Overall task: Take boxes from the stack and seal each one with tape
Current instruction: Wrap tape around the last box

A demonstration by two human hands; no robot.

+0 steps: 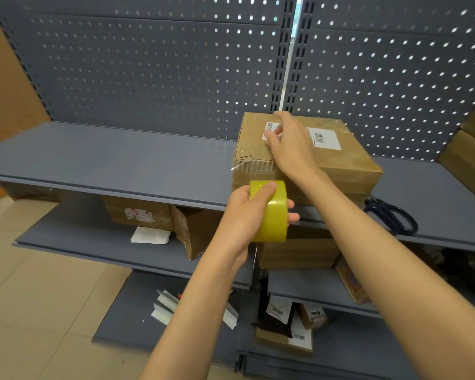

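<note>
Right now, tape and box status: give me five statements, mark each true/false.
1. The left hand grips the yellow tape roll. True.
2. The right hand rests on top of the cardboard box. True.
3. The scissors lie left of the box. False: they lie to its right on the shelf.
4. The box top is bare. False: it carries a white label.
5. The tape roll sits on the shelf. False: it is held in the air before the box.
</note>
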